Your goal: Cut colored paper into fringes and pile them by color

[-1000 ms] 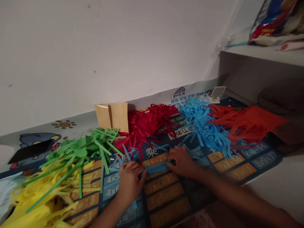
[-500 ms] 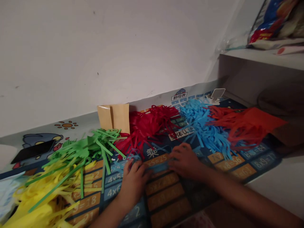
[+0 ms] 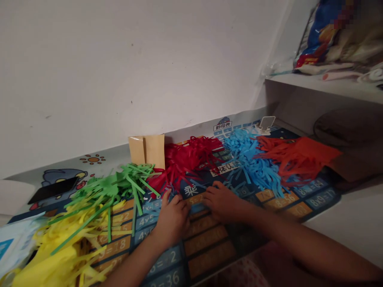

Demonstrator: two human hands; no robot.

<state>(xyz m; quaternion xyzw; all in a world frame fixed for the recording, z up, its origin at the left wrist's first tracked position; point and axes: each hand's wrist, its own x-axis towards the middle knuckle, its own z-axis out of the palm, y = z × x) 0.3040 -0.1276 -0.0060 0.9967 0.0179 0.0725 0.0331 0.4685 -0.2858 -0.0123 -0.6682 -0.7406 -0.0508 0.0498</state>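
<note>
In the middle of the mat, my left hand [image 3: 173,217] curls its fingers around one end of a blue paper fringe [image 3: 196,208]. Loose blue strands poke out beyond that hand, near its thumb. My right hand [image 3: 223,202] grips the other end with bent fingers, and more thin blue strands spread behind it. A short blue band shows between the two hands, low over the mat. What lies under the fingers is hidden. Just behind is a heap of red paper fringe [image 3: 182,159].
Green fringe [image 3: 110,185] and yellow fringe [image 3: 66,235] lie left; a blue fringe bundle [image 3: 257,161] and orange-red fringe [image 3: 305,155] lie right. A folded brown card [image 3: 154,149] leans on the wall. A phone [image 3: 54,190] lies left on the printed mat [image 3: 209,255]. A shelf [image 3: 323,89] overhangs right.
The view has shifted slightly. My hands are a little closer together, and less of the blue band shows between them.
</note>
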